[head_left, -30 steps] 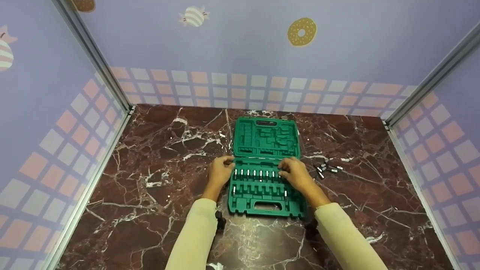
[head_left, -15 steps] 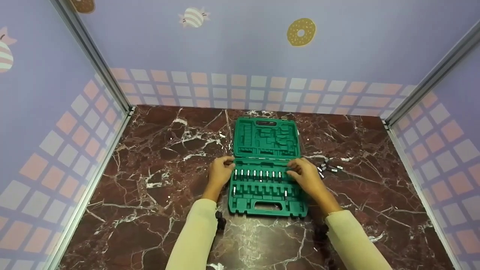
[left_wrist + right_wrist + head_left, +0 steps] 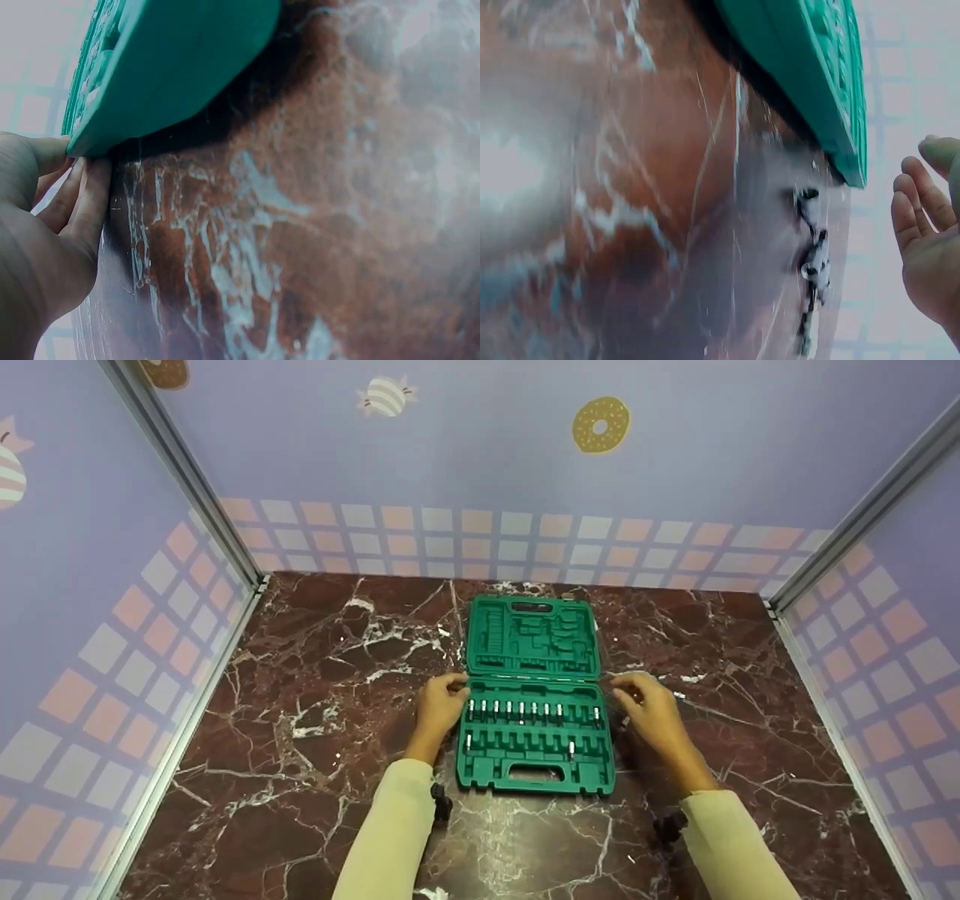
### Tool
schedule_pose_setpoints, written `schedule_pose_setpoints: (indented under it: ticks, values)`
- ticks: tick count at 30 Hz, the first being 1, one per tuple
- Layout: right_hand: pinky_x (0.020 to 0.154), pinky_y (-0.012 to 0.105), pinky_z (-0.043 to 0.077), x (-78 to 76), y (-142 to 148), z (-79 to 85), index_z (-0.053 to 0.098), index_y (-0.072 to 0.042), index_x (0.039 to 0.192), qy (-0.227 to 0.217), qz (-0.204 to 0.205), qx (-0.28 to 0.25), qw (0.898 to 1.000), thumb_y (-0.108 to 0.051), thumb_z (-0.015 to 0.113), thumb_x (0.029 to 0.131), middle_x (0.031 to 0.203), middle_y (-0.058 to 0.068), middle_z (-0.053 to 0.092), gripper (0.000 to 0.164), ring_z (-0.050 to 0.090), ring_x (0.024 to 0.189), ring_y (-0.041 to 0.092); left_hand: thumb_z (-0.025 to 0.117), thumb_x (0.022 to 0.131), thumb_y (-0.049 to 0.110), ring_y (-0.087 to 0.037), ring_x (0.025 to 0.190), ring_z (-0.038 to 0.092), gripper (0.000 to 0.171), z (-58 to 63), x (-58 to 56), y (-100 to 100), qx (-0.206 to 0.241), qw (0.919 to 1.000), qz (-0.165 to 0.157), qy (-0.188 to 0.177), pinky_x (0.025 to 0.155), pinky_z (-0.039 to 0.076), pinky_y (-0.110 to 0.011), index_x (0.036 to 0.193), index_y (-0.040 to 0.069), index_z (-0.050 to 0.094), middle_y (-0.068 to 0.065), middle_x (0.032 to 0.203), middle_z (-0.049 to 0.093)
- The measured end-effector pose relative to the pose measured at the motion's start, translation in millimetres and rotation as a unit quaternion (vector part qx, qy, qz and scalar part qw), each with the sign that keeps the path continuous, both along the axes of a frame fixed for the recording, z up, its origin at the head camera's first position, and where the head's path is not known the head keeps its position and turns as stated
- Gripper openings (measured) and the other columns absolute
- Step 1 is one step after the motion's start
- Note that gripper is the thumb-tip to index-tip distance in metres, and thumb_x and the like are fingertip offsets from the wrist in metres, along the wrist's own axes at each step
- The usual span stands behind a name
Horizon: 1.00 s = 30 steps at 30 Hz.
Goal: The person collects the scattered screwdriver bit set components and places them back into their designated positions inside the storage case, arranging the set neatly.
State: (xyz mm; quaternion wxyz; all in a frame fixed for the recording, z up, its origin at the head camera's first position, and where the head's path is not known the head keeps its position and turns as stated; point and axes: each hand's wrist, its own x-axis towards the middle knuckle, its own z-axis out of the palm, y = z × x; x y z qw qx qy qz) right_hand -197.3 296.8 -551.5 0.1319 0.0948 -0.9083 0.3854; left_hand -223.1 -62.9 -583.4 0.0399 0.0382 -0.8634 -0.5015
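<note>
A: Landmark first?
B: Green case (image 3: 525,775), unfolded flat on the marble table (image 3: 517,847), lid (image 3: 534,649) on its far side. It lies between the two hands.
A: Left hand (image 3: 441,705)?
B: At the case's left edge, thumb and fingers pinching the rim; the left wrist view shows the contact.
A: Right hand (image 3: 652,712)?
B: Just right of the case, apart from it. Fingers loosely bent, moderately spread; nothing seen in them.
A: Contents?
B: Metal bits (image 3: 521,709) in the case. Upper row: eight toward its left, one at its right end, bare slots between. Lower row: one at the left end, one toward the right.
A: Others?
B: Loose pieces (image 3: 815,270) on the table, off the case's right side. A cluster; can't count them well.
A: Hazards?
B: Those pieces, I judge. They look roundish and could roll off if knuckles brush them, the more so since the right hand hides part of that area in the head view.
A: And the case?
B: Could skid on a smooth top if pushed while the left pinch slackens. A seated bit might pop out if knocked; how tightly each sits, I can't tell.
</note>
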Motion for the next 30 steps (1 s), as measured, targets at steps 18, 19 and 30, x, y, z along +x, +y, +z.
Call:
schedule_pose_setpoints:
  ticks: [18,19,30]
  values:
    - [0.098,0.061,0.050,14.9,29.3,-14.3,0.075,-0.002,0.111,-0.006,0.036,0.110,0.993,0.002,0.078,0.087,0.115,0.019,0.071,0.025,0.064,0.114,0.044,0.074,0.096,0.011,-0.025,0.096,0.073,0.022,0.4,1.4,0.1,-0.013,0.9999,0.005,0.004,0.084,0.059,-0.044,0.117,0.011,0.079,-0.007,0.104,0.078]
    - [0.099,0.061,0.049,15.2,30.1,-14.9,0.075,-0.002,0.110,-0.005,0.041,0.116,0.992,0.003,0.079,0.086,0.115,0.019,0.072,0.025,0.063,0.115,0.044,0.074,0.096,0.011,-0.025,0.096,0.073,0.022,0.6,1.5,0.1,-0.013,0.9999,0.005,0.004,0.084,0.059,-0.044,0.117,0.011,0.079,-0.007,0.104,0.078]
    - [0.095,0.057,0.050,13.8,36.1,-23.6,0.076,-0.005,0.109,0.023,0.103,0.179,0.978,0.004,0.081,0.083,0.111,0.015,0.074,0.028,0.062,0.105,0.039,0.074,0.096,0.011,-0.025,0.096,0.073,0.022,1.4,1.6,0.6,-0.004,1.0000,0.007,-0.006,0.084,0.059,-0.044,0.118,0.011,0.079,-0.007,0.105,0.077]
